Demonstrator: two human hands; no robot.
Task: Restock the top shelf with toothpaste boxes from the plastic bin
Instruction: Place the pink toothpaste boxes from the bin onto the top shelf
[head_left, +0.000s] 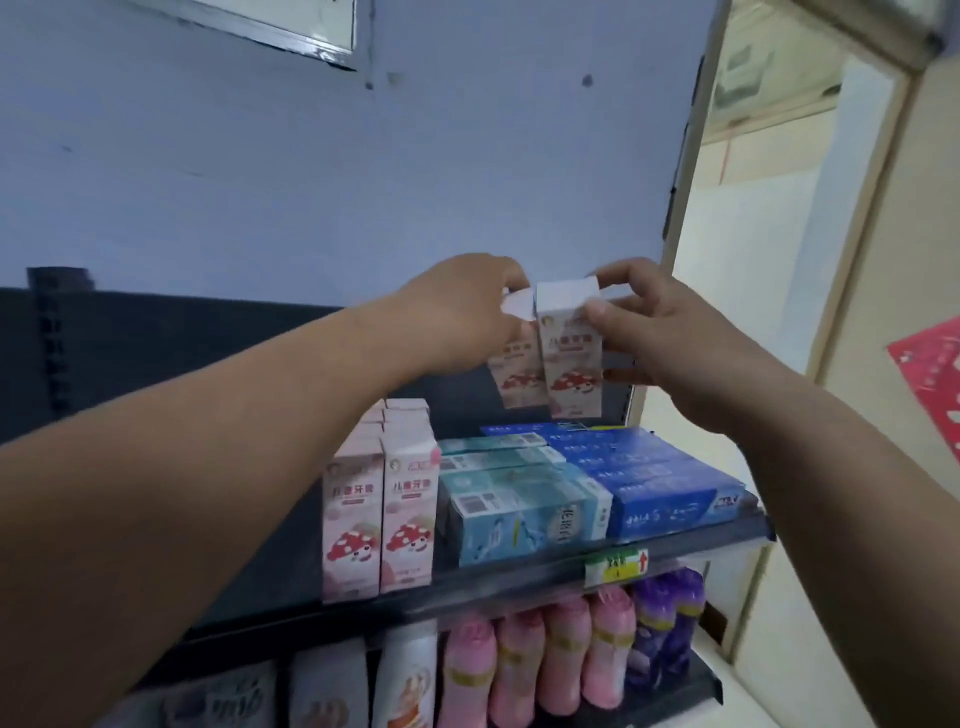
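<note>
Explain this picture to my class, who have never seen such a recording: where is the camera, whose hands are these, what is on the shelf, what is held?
No machine here: a person works with bare hands, and the one picture comes from a camera worn on their head, looking forward and down. The left hand and right hand each grip an upright pink toothpaste box, the left-hand box just behind the right-hand box, above the top shelf. On that shelf more pink boxes stand; teal boxes and blue boxes lie stacked beside them. Pink and purple bottles fill the shelf below. The plastic bin is out of view.
</note>
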